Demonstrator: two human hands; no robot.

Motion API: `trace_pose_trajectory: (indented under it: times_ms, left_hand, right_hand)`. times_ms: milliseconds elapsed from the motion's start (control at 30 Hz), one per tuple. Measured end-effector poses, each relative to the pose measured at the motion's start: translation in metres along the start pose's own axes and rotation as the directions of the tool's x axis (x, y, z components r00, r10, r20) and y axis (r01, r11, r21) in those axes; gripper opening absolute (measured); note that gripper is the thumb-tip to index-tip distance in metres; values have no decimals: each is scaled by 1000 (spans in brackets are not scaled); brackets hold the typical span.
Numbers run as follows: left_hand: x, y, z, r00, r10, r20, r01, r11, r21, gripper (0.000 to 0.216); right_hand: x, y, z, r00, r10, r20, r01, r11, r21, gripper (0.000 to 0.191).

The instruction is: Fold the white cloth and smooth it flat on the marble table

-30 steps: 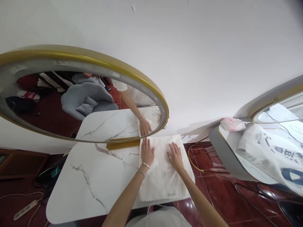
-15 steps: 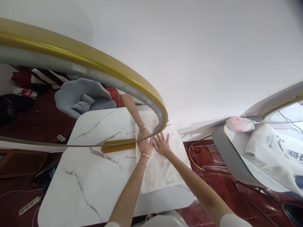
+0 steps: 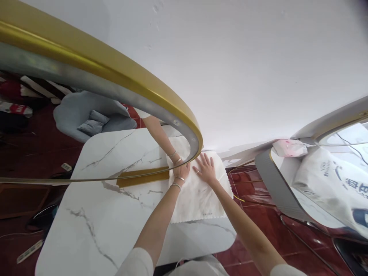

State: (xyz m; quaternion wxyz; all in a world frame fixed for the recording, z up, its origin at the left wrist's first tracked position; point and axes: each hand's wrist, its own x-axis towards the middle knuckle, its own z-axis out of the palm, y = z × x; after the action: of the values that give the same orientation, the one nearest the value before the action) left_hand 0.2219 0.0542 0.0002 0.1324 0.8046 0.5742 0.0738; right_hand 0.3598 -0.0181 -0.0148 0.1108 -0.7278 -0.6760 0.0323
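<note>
1. A person works with two bare hands at a white worktop [image 3: 115, 226] veined in grey like marble, its corners rounded.

2. An off-white, roughly square cloth [image 3: 198, 203] with wavy edges lies spread on the worktop's right-hand part, directly beneath both hands — lightly creased, with a small line of dark print near its near edge.

3. The right hand [image 3: 206, 170], a ring [image 3: 197, 172] on one digit, rests palm down on the far half of the cloth; its grip is spread, fingers apart, with cloth showing on either side of it and toward the near edge.

4. The left hand [image 3: 182, 171], two silver-toned bracelets [image 3: 179, 178] at the wrist, is over the cloth's left part, just beside the right hand. Its fingertips are partly hidden by the rim of a gold-framed mirror [image 3: 161, 92], so whether that grip is apart or together cannot be told.

5. Left of the cloth, a flat gold-coloured strip [image 3: 143, 178] runs under the mirror's lower edge, its right end near the left hand.

6. At right, well apart from both hands, a second worktop with a grey ribbed side [image 3: 271, 182] carries a pink-and-white soft packet [image 3: 289, 148] and a rumpled white fabric piece with dark lettering [image 3: 313, 172] — above a red tiled floor [image 3: 255, 220].
</note>
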Motion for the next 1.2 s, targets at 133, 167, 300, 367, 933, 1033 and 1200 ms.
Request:
trace_pose_trajectory:
  times_ms: [133, 167, 300, 367, 933, 1033, 1200]
  left_hand:
    - [-13, 1, -6, 983, 182, 16, -181, 982, -53, 44]
    - [-20, 0, -6, 973, 232, 7, -231, 971, -58, 46]
    - [-55, -5, -3, 946, 319, -62, -320, 947, -2, 64]
    - [-76, -7, 0, 942, 329, -72, -328, 944, 26, 65]
    - [-69, -9, 7, 945, 319, -76, -319, 948, 3, 59]
    - [-33, 14, 6, 931, 365, -15, -365, 931, 19, 62]
    - [-5, 62, 15, 862, 499, 95, -499, 866, -26, 52]
  right_hand:
    - [-33, 26, -8, 999, 35, -42, -36, 999, -26, 54]
    - [-43, 30, -9, 998, 49, -46, -50, 998, -28, 53]
    - [-94, 35, -15, 993, 102, -60, -102, 995, 2, 54]
    - [-127, 33, -17, 991, 113, -75, -112, 994, 10, 55]
    - [-154, 4, -7, 968, 205, -147, -205, 979, 12, 63]
    - [-115, 9, -3, 972, 200, -122, -204, 979, -18, 62]
    - [-99, 4, -2, 978, 180, -103, -187, 981, -55, 63]
